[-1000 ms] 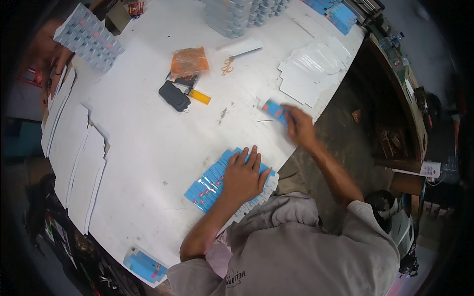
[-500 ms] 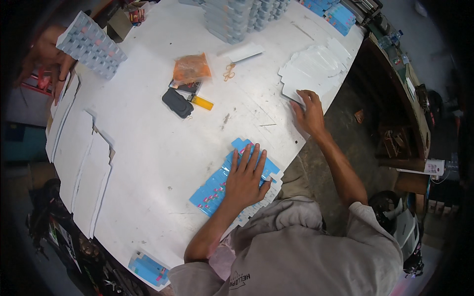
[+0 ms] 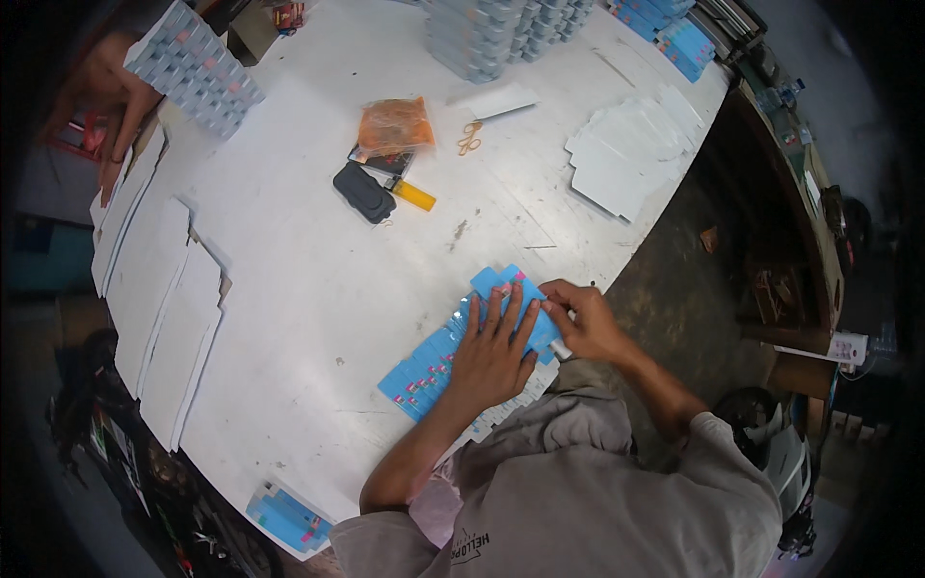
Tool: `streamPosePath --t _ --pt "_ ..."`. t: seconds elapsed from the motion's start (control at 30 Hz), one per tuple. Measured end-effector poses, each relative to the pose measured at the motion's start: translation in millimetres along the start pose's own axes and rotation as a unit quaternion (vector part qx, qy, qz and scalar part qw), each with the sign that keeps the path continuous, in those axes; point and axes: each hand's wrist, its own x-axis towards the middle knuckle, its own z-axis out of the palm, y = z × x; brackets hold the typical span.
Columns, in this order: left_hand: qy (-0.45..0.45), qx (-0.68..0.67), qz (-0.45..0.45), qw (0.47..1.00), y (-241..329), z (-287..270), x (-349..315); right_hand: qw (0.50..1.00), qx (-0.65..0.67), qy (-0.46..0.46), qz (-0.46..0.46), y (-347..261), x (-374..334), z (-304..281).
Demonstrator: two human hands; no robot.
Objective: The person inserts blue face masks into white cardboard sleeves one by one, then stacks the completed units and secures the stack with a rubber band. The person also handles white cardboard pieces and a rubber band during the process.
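Several flat, die-cut blue cardboard sheets (image 3: pixel 414 383) with pink marks lie overlapped at the table's near edge. My left hand (image 3: pixel 489 366) rests flat on them, fingers stretched out and slightly apart. At their right end, my right hand (image 3: pixel 593 328) pinches the edge of a blue sheet between thumb and fingers. White stepped edges of the sheets show beside my left wrist. My left palm hides the middle of the sheets.
White die-cut sheets (image 3: pixel 631 159) lie at the right, more white sheets (image 3: pixel 159 328) at the left. A dark pouch (image 3: pixel 364 191), yellow lighter (image 3: pixel 414 196), orange packet (image 3: pixel 397 125) and rubber bands (image 3: pixel 469 140) sit mid-table. Folded stacks (image 3: pixel 467 43) stand behind; another person's hand (image 3: pixel 114 159) is far left.
My right hand has come from the white sheets at the right to the blue sheets and closed on an edge. My left hand stays flat on them. The view has shifted slightly.
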Motion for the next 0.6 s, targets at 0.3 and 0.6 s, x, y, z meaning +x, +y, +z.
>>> streamPosePath --t 0.3,0.6 --pt "-0.048 0.026 -0.029 0.998 2.1 -4.8 1.8 0.995 -0.007 -0.072 0.065 -1.3 -6.8 -4.0" --pt "-0.036 -0.057 -0.055 0.996 1.5 -9.7 7.7 0.868 -0.405 0.245 -0.153 85.2 70.3 -74.8"
